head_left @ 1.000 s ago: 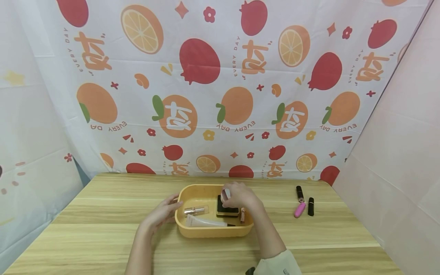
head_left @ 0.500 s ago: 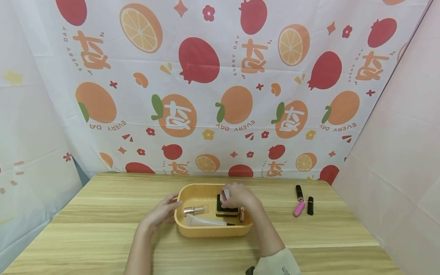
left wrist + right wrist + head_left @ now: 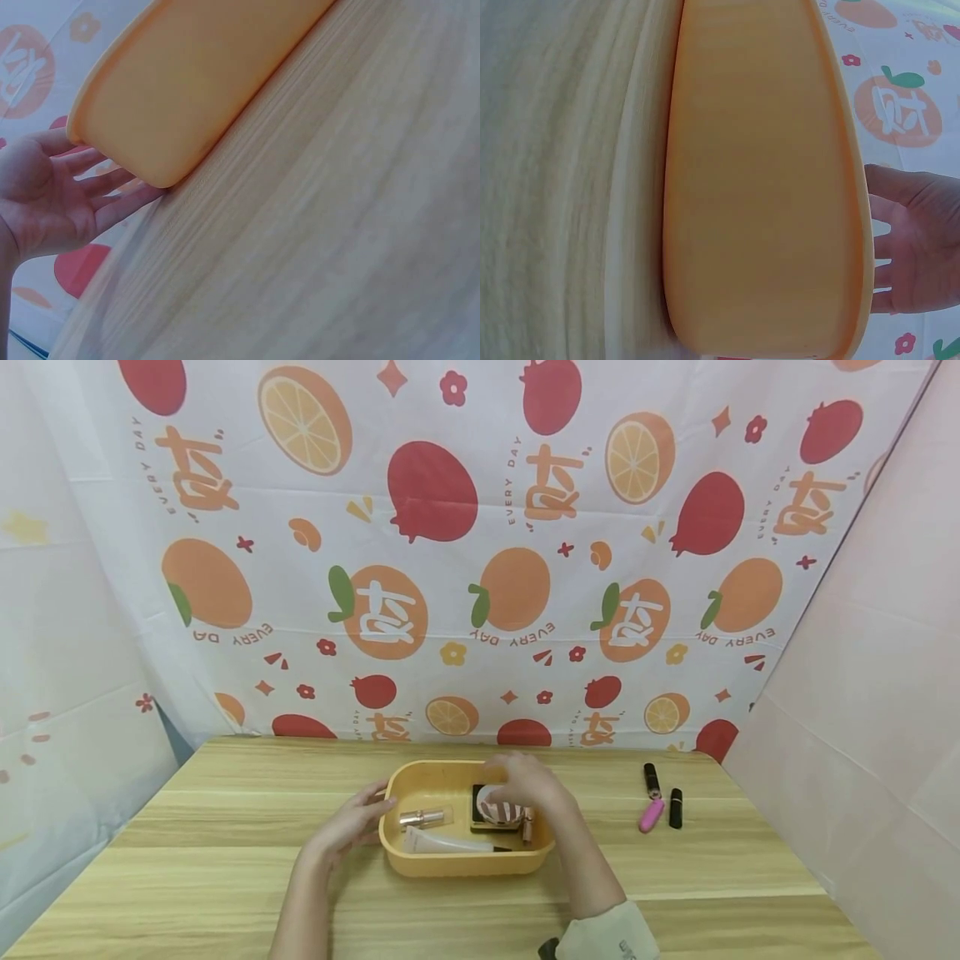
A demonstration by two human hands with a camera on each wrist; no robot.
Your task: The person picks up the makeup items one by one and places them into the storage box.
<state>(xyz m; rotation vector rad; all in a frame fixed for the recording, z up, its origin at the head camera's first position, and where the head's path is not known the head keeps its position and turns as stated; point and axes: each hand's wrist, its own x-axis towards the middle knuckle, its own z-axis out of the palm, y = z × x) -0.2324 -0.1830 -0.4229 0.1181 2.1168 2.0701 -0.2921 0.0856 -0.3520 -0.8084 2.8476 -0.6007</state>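
Note:
In the head view a yellow plastic basket (image 3: 465,865) stands on the wooden table. My left hand (image 3: 351,827) rests against its left end, fingers nearly straight and thumb at the rim. Inside lie a lipstick (image 3: 422,818) with a clear cap, a pale squeeze tube (image 3: 450,843) with a dark end, a black square case (image 3: 483,827) and a small rose-gold tube (image 3: 527,828). On the case lies a round white item with mauve stripes (image 3: 501,808), perhaps a compact. Just above it hovers my right hand (image 3: 528,785); in the right wrist view its fingers are spread and extended.
Right of the basket lie a black tube (image 3: 651,777), a pink oval item (image 3: 651,816) and another black tube (image 3: 677,808). A fruit-print cloth (image 3: 450,610) hangs behind the table (image 3: 225,860), with pale cloth at both sides.
My right hand has let go of the round striped item, which was tilted up in its fingers and now lies flat on the black case. The left hand stays at the basket's end.

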